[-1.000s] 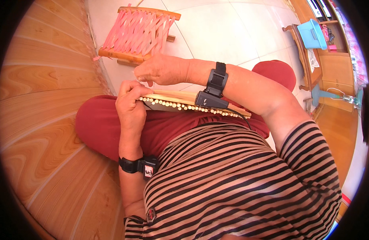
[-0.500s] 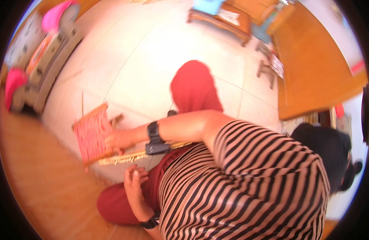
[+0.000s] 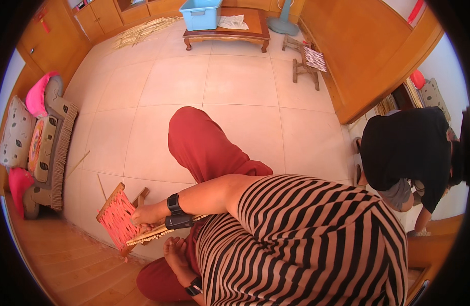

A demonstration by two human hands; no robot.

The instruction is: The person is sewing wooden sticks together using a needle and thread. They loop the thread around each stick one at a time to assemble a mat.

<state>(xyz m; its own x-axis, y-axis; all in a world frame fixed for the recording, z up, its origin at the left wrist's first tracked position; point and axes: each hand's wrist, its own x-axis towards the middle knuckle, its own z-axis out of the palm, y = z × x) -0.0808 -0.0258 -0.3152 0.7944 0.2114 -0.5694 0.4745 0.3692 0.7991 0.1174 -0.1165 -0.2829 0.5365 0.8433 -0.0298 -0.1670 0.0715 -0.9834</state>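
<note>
My right hand (image 3: 142,214), on the arm with a black wristband and dark device, rests at a low wooden stool with a pink woven-strip seat (image 3: 115,217). Its fingers are curled, the tips partly hidden. Beside them lies a narrow pale piece (image 3: 148,236) with a row of knobbly, stalk-like ends, running from the stool back under my forearm; most of it is hidden. Close to its near side is my left hand (image 3: 176,251), with a watch on the wrist. Those fingers are bent inward, and what they hold, if anything, is too small to see.
At the right a person in black (image 3: 406,153) bends down. A cushioned sofa (image 3: 44,153) stands left. Farther back are a blue tub (image 3: 202,16) on a low wooden table (image 3: 227,34), pale stalks (image 3: 143,33) on the floor and another stool (image 3: 314,58).
My view has turned, so the stool and hands sit lower and the room's far side shows. My left fingers are curled tighter. More of the bending person has come into view.
</note>
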